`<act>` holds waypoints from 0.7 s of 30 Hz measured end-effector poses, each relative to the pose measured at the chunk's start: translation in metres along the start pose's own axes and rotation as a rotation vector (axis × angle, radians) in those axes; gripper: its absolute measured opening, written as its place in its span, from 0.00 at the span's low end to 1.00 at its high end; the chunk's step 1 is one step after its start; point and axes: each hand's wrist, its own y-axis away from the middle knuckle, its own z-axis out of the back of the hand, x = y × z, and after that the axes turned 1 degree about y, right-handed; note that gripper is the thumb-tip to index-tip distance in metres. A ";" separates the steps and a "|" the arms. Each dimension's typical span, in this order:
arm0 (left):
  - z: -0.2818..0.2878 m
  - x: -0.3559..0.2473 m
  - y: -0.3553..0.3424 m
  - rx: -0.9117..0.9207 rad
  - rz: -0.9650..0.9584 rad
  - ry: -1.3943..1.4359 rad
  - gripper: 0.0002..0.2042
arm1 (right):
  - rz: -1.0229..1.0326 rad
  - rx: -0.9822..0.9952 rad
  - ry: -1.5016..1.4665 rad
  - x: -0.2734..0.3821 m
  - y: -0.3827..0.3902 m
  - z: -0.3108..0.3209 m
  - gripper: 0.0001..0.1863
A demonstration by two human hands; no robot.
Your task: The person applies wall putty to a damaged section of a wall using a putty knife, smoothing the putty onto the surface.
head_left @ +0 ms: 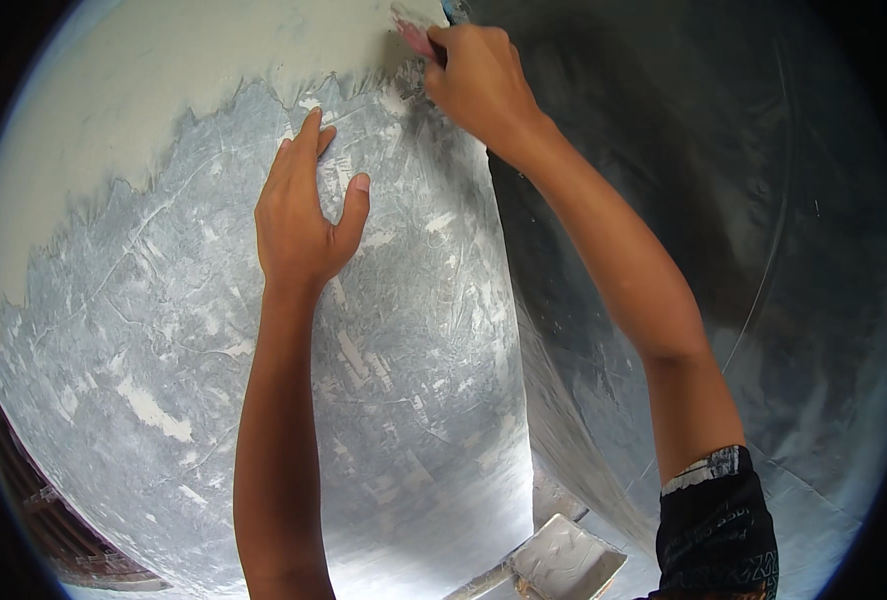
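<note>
My right hand (pixel 479 85) is closed around a small reddish tool (pixel 416 38) smeared with pale coating; its exact kind does not show clearly. The tool is at the top, against the coated part of a large panel (pixel 214 330), near that panel's right edge. Along the top and left, a smooth cream coating (pixel 164 90) ends in a ragged, streaked border. Below it, the panel is mottled grey with whitish patches. My left hand (pixel 309 215), fingers extended and thumb apart, holds nothing and lies over the grey part just under the border.
To the right of the panel hangs or stands a dark, wrinkled sheet-like surface (pixel 684 160). A rectangular tray (pixel 574 560) with pale, thick material sits at the bottom, right of centre. Brown slatted objects (pixel 64 530) show at the lower left.
</note>
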 end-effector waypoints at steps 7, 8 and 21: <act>-0.003 0.001 0.001 -0.008 0.010 0.008 0.31 | 0.043 0.080 0.082 -0.023 0.014 -0.028 0.08; -0.001 0.001 0.001 -0.008 0.010 0.009 0.31 | 0.062 0.115 0.056 -0.013 0.038 -0.026 0.06; -0.005 0.000 -0.002 -0.012 0.005 0.021 0.31 | 0.053 0.099 0.201 -0.027 -0.003 -0.022 0.05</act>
